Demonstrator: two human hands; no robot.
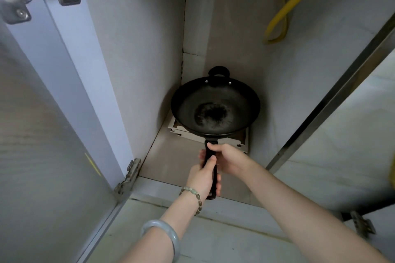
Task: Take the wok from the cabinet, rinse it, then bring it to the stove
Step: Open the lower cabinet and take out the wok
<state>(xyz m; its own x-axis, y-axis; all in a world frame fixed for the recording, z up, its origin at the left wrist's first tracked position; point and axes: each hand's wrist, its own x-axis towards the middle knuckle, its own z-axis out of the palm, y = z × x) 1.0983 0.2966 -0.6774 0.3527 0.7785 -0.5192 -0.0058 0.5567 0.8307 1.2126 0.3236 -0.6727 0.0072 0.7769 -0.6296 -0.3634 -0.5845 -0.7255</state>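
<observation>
A black wok (215,109) with a small loop handle at its far rim sits deep inside the open cabinet (136,55), over a flat white box (241,142) on the cabinet floor. Its long black handle points toward me. My left hand (203,177) is wrapped around the lower part of that handle, with a bead bracelet and a pale bangle on the wrist and forearm. My right hand (228,158) grips the handle higher up, close to the wok's bowl. Whether the wok is lifted off the box or resting on it cannot be told.
The left cabinet door (42,134) stands open with metal hinges (128,177) at top and bottom. A yellow hose (280,13) hangs along the back right wall. A metal-edged door or frame (333,96) runs diagonally on the right. Pale tiled floor lies below.
</observation>
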